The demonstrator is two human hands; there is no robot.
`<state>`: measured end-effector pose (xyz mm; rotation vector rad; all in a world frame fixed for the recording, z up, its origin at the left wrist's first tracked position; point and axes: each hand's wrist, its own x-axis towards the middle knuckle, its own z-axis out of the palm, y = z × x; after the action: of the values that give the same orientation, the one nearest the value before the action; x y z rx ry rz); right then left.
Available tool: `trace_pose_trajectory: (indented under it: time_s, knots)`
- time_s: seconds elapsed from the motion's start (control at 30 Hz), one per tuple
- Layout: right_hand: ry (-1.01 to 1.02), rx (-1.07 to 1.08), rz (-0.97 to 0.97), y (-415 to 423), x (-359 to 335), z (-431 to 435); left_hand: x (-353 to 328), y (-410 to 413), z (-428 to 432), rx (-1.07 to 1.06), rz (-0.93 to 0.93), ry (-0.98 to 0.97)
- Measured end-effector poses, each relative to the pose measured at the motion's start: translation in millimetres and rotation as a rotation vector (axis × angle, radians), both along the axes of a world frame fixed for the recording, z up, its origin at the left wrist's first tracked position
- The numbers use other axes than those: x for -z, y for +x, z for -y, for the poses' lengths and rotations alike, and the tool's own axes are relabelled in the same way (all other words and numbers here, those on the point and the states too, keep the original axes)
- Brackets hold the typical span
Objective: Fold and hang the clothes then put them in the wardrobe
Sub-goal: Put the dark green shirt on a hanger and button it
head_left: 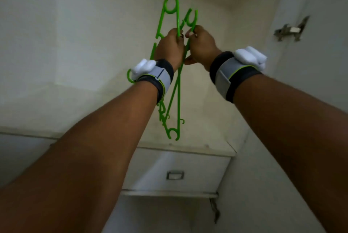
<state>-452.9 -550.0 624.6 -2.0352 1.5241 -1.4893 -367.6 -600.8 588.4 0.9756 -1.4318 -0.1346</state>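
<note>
Head view: looking up into a pale wardrobe (75, 25), with both bare forearms reaching up from the bottom corners of the frame.
Wardrobe contents: the green hangers (170, 12) are the only loose things I can see inside. They are held in the air at upper centre.
Drawer: a closed white drawer (197, 168) sits at lower centre under a shelf top (188, 144). It has a small metal handle (175, 175), and what is in it is hidden.
Green hangers: a bunch of thin plastic hangers, tangled and crossing each other. Their ends stick out above the hands and dangle below the wrists. I cannot tell how many there are.
Left hand (169, 44): its fingers are curled round the hanger bars, just left of centre.
Right hand (202, 44): touching the left hand, with its fingers and thumb closed on the same bunch.
Wrists: each has a grey and black band (160, 78) with a white device on it.
Right side: a door panel with one metal hinge (291, 30) at upper right and another hinge (214, 208) below the drawer.
In the way: the forearms cover much of the lower frame.
</note>
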Motion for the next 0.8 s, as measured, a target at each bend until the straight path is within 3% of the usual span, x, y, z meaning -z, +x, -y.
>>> trace_pose_trajectory:
  time_s: [0.17,0.6,0.8]
  knots:
    - [-0.011,0.047,-0.008,-9,37,-56,42,-14,-56,0.133,-0.042,0.037]
    - [-0.145,0.162,0.068,-35,75,-235,59,-34,-227,0.198,0.190,-0.114]
    - [-0.120,0.107,0.087,-45,115,-299,98,-31,-295,0.394,0.130,-0.089]
